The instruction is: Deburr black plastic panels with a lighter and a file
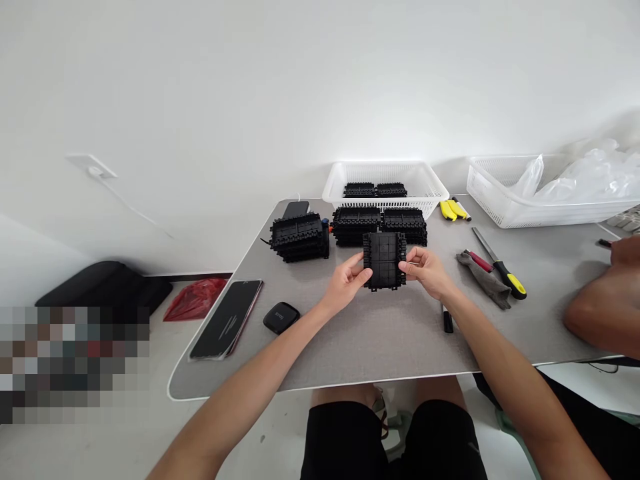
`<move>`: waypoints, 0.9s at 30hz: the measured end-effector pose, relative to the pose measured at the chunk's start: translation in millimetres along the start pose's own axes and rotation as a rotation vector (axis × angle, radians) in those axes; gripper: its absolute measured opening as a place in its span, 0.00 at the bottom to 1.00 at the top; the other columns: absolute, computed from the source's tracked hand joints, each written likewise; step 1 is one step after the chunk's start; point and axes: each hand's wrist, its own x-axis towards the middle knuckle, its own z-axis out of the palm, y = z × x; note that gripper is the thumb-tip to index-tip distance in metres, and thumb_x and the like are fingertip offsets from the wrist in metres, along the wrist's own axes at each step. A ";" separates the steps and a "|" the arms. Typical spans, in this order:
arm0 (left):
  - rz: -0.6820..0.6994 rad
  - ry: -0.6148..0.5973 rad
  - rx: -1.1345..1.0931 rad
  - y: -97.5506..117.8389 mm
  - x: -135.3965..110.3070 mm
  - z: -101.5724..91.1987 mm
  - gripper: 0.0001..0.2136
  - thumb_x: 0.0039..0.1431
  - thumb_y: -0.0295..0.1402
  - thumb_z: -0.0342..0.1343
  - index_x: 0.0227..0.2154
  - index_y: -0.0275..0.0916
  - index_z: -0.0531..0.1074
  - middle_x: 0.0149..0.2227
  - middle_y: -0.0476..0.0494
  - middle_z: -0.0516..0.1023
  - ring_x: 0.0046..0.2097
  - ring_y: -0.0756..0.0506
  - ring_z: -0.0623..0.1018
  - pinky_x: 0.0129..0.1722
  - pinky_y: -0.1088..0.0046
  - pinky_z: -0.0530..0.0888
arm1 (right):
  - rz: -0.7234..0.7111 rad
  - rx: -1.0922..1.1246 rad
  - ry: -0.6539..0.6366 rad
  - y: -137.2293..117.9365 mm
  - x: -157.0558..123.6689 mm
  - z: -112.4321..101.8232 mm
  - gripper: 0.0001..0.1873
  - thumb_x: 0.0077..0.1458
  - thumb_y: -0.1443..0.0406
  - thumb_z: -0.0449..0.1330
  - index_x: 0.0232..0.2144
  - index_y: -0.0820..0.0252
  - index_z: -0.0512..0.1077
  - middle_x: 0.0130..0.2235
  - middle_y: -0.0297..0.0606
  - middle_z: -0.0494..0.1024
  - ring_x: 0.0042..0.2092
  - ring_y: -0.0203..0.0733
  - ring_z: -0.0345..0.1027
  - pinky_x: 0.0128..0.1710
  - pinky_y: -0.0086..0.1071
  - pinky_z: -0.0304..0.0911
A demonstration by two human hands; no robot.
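I hold a square black plastic tray just above the grey table, between both hands. My left hand grips its left edge with closed fingers. My right hand grips its right edge the same way. Behind it stand stacks of the same black trays: one stack to the left and two stacks side by side directly behind. More black trays lie in a white basket at the back.
A phone and a small black case lie at the left. Yellow markers, a grey cloth, a yellow-handled tool and a black pen lie at the right. A second basket holds plastic bags. Another person's arm rests far right.
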 end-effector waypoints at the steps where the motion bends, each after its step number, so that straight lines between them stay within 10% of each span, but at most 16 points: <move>1: -0.007 -0.004 -0.006 -0.1 -0.1 0.1 0.32 0.54 0.47 0.60 0.60 0.38 0.63 0.37 0.39 0.82 0.38 0.39 0.82 0.37 0.62 0.79 | 0.001 0.000 0.000 0.4 0.3 0.0 0.24 0.35 0.54 0.73 0.25 0.58 0.63 0.26 0.29 0.69 0.28 0.34 0.66 0.28 0.30 0.65; 10: -0.041 0.059 -0.071 -3.1 -2.0 2.7 0.32 0.52 0.45 0.63 0.57 0.35 0.64 0.35 0.38 0.83 0.37 0.38 0.82 0.38 0.59 0.81 | -0.093 -0.311 -0.017 -17.3 -7.1 -0.2 0.22 0.45 0.47 0.65 0.27 0.57 0.67 0.28 0.34 0.73 0.30 0.39 0.68 0.29 0.33 0.65; 16: -0.036 0.097 -0.078 -5.2 -0.7 1.6 0.33 0.51 0.45 0.64 0.57 0.34 0.64 0.35 0.38 0.83 0.36 0.38 0.83 0.35 0.59 0.81 | 0.017 -1.206 0.416 -39.3 -18.3 -48.3 0.23 0.50 0.44 0.58 0.27 0.57 0.67 0.27 0.41 0.75 0.31 0.47 0.69 0.28 0.35 0.57; 21: -0.042 0.105 -0.078 -9.8 0.3 1.4 0.32 0.51 0.44 0.63 0.57 0.35 0.65 0.34 0.39 0.83 0.36 0.39 0.82 0.34 0.61 0.81 | 0.490 -1.214 0.131 -27.1 -19.8 -82.1 0.25 0.44 0.48 0.65 0.36 0.58 0.66 0.21 0.38 0.74 0.25 0.47 0.69 0.24 0.35 0.57; 27: -0.048 0.120 -0.073 -13.3 0.9 1.5 0.33 0.51 0.45 0.64 0.57 0.35 0.65 0.34 0.41 0.83 0.36 0.39 0.82 0.33 0.60 0.82 | 0.306 -1.377 0.119 -11.1 -16.8 -58.7 0.14 0.42 0.64 0.67 0.33 0.57 0.69 0.26 0.41 0.74 0.32 0.53 0.72 0.31 0.40 0.60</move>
